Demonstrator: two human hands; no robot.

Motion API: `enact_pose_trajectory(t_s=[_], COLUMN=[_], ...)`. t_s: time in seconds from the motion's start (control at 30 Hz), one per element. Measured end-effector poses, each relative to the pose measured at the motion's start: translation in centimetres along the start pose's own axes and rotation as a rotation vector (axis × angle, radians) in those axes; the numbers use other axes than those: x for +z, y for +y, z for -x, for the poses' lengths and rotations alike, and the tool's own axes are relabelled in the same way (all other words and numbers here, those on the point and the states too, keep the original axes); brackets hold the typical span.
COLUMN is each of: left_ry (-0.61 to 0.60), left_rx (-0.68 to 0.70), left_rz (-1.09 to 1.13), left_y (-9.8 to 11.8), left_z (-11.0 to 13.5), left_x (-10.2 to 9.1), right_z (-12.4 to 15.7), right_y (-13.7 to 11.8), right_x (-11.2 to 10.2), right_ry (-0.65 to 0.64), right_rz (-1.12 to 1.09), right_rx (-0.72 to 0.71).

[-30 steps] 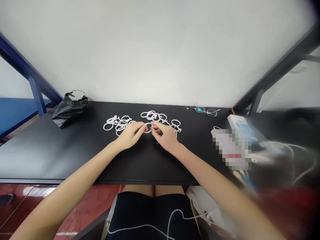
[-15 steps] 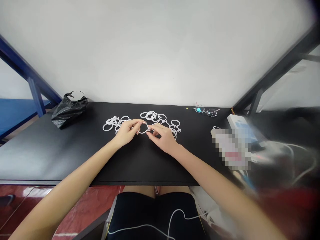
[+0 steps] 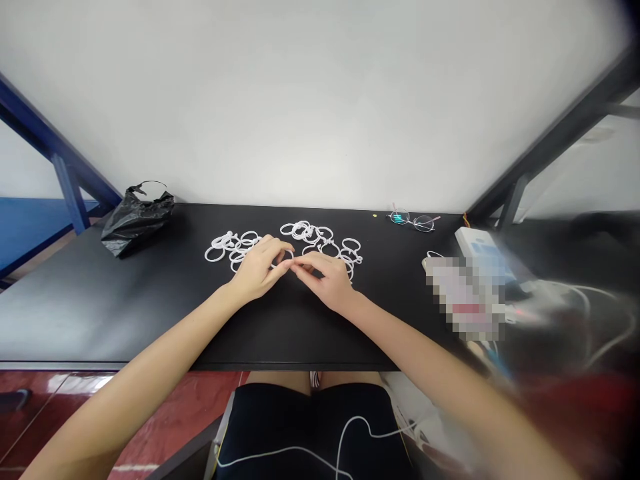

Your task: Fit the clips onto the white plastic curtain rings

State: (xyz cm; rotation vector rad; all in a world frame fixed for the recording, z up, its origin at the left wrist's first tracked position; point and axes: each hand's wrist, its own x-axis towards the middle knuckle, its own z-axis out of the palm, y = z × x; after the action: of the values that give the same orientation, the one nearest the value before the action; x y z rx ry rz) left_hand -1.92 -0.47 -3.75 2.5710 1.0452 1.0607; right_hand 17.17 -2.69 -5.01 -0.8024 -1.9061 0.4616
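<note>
A white curtain ring [image 3: 291,255] is pinched between my two hands, just above the black table [image 3: 295,327]. My left hand [image 3: 260,268] curls over its left side and hides much of it. Thumb and fingertips of my right hand [image 3: 326,275] close on its right side, meeting the left fingertips. Several more white rings lie in a loose heap [image 3: 216,254] left of my left hand. Others, some with small eyelets, spread in a second heap [image 3: 301,230] behind and to the right of my hands.
On the table's left stands a crumpled black plastic bag [image 3: 137,220]. Eyeglasses [image 3: 413,220] lie at the back right. Nearer on the right are a white box [image 3: 480,250], a blurred-out object [image 3: 463,300] and white cables. A white cable [image 3: 280,452] crosses my lap.
My left hand has shifted right and wrapped further over the ring, so less of it shows. The fingertips of both hands have come together. The heaps of rings look unchanged.
</note>
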Motion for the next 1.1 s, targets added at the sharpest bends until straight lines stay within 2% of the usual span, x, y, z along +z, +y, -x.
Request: enact_pose_trajectory(t_s=[0.23,0.43,0.7,0.9,1.1], left_ry=[0.099,0.109,0.091,0.099,0.114], left_rx=[0.031,0.050,-0.006,0.027,0.043], left_rz=[-0.009,-0.024,-0.057,-0.043,-0.027], left_y=[-0.27,-0.22,-0.37,-0.41,-0.48], left_z=[-0.12,-0.24,-0.07,0.13,-0.04], left_x=[0.15,0.14,0.35,0.53,0.47], right_z=[0.09,0.03,-0.09,0.04,0.05], right_y=[-0.15,-0.05,-0.10,-0.01,-0.03], right_x=[0.34,0.32,0.36,0.58,0.59], right_ry=[0.038,0.021,0.029,0.023,-0.001], right_rz=[-0.186,-0.178,-0.175,-0.092,-0.126], right_rx=[0.004,0.011,-0.010,-0.045,-0.010])
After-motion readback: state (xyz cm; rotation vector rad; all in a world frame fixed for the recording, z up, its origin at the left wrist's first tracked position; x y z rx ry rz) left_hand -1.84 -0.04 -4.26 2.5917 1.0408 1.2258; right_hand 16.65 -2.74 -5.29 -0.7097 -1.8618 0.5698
